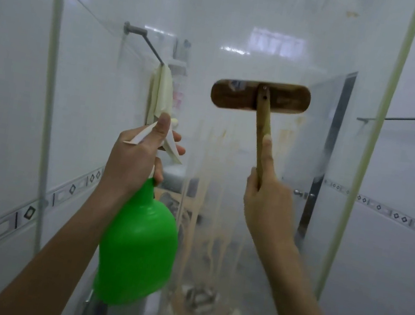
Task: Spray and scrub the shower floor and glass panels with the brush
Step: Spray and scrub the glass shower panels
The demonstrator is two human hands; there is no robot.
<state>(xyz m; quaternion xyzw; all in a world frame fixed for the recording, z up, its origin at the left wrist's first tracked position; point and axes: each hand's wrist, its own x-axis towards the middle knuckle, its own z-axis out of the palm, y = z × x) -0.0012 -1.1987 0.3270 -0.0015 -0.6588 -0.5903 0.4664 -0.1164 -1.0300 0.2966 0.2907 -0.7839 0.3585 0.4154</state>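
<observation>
While the wooden brush (pixel 260 96) is lying with its flat oblong head level against the glass panel (pixel 251 21), high in the middle of the view, its handle is slanting down and slightly right into the right hand (pixel 267 200). That hand is gripping the handle's lower end, fingers curling round it and the thumb stretching straight up along the wood; the forearm is reaching up from the lower right. The left hand (pixel 136 159) is sitting beside it, a little lower, wrapping round the neck of a green spray bottle (pixel 137 252), with the thumb lying over the white sprayer head and the fingers curling at the trigger. The bottle's round body is hanging below the wrist. Brownish streaks (pixel 205 212) are running down the glass under the brush. Further left, a pale cloth (pixel 160 94) is hanging from a grey rail (pixel 148 43), and low down, blurred, a square drain (pixel 200 298) is showing in the floor.
</observation>
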